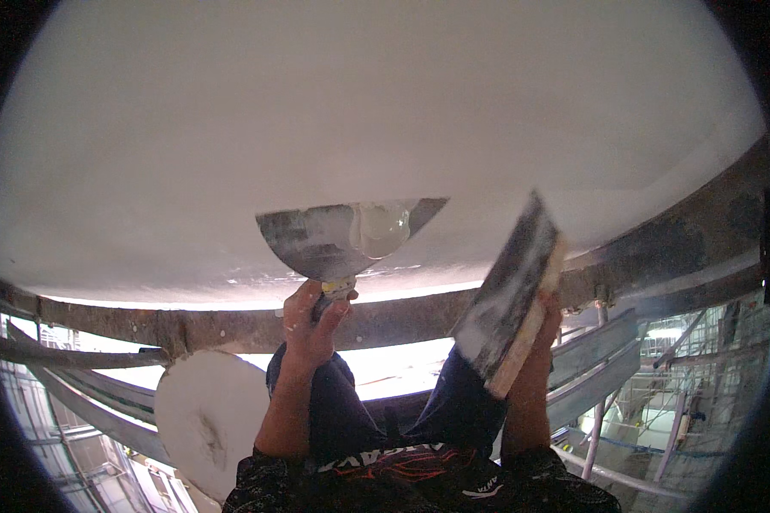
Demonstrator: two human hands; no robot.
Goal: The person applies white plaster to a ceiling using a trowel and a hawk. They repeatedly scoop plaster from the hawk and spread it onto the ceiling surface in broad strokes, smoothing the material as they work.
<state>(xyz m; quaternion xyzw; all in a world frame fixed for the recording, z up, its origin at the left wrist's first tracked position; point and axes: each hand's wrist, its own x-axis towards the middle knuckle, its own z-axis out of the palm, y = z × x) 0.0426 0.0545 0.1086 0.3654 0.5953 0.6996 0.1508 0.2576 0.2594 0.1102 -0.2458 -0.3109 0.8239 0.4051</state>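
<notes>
Pale, smooth surface (376, 111) fills the upper half, bordered below by a curved brown band (231, 332); metal poles (595, 436) stand at lower right. Writing: white lettering and red line-work on the dark shirt (402, 483), partly lost in folds and cut off by the lower edge. Two hands, two tools. Left hand (316, 321) holds a scraper (304, 235) at centre, fingers and thumb pressed around its handle, which is mostly hidden; wide half-round blade, straight edge upward. Contact between that edge and the surface cannot be judged. One glossy lump of putty (381, 229) sits on the blade, right of its middle. Right hand (541, 342) clasps a trowel (513, 291), tilted, by the pale strip along its back; fingers partly hidden, trowel blurred, whitish smears on its face. Two dark trouser legs (338, 415) below. One round whitish disc (210, 419) at lower left, brown-smudged; kind unclear.
</notes>
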